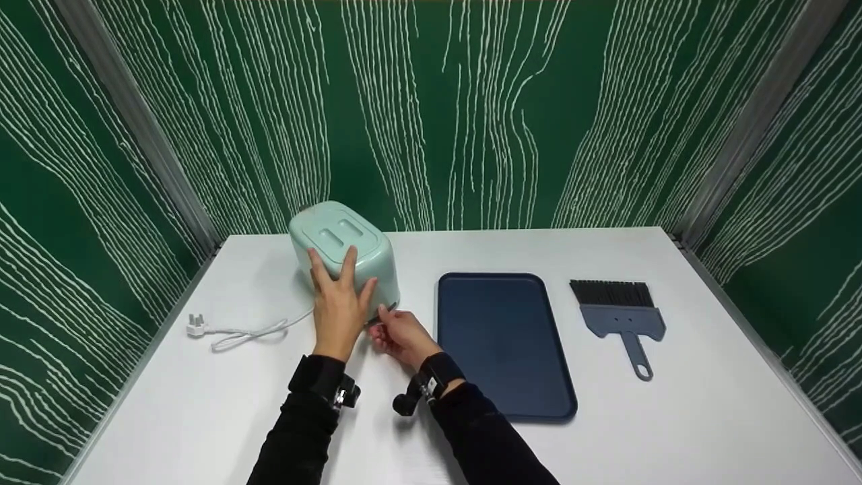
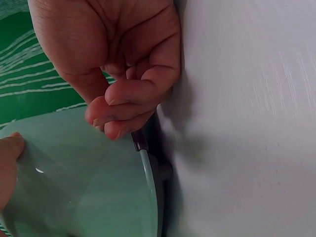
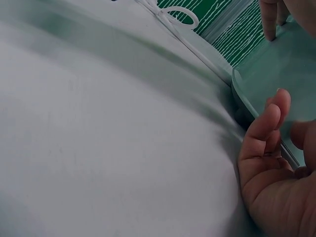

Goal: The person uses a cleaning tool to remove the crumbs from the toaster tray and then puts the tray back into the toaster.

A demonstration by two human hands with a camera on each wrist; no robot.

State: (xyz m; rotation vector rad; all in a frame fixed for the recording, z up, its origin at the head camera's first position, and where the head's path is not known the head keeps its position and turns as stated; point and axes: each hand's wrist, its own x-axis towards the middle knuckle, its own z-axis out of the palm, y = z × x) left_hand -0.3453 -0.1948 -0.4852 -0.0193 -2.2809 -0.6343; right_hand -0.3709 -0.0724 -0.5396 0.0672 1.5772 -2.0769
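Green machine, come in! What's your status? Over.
Left hand spread against green machine. Right hand pinching dark strip at its base. Machine standing on table. Nothing obvious in the way; white cord lies off left.

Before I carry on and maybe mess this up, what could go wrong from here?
The mint-green appliance might slide or tip if your right hand tugs the dark tab at its base, since your left hand only braces it with spread fingers. The loose white cord could snag if the appliance turns. Your right sleeve overlaps the blue tray's near corner in the head view, so it might bump it.
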